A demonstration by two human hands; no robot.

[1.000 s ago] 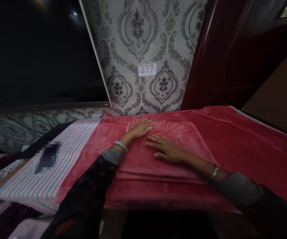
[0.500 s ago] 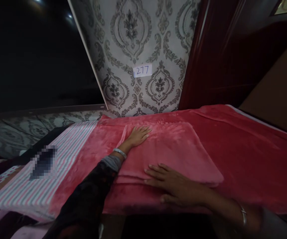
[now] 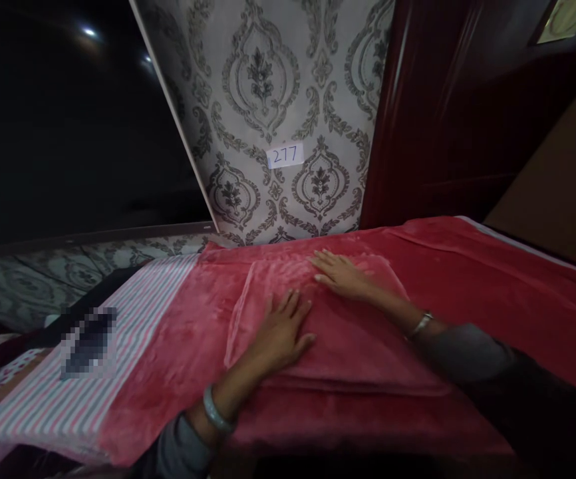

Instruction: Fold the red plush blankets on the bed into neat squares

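A folded pink plush cloth (image 3: 348,339) lies on a larger red plush blanket (image 3: 492,286) spread over the surface. My left hand (image 3: 281,329) rests flat on the near left part of the folded cloth, fingers spread. My right hand (image 3: 340,274) lies flat on its far edge, fingers pointing left. Both wrists wear a bangle. Neither hand grips anything.
A pink, white and grey striped cloth (image 3: 68,392) lies to the left, with a blurred dark object (image 3: 88,342) on it. Patterned grey wallpaper with a paper label "277" (image 3: 285,156) rises behind. A dark red door (image 3: 457,106) stands at the right.
My left hand slid from the cloth's far left corner back toward me. My right hand moved from the near edge up to the far edge.
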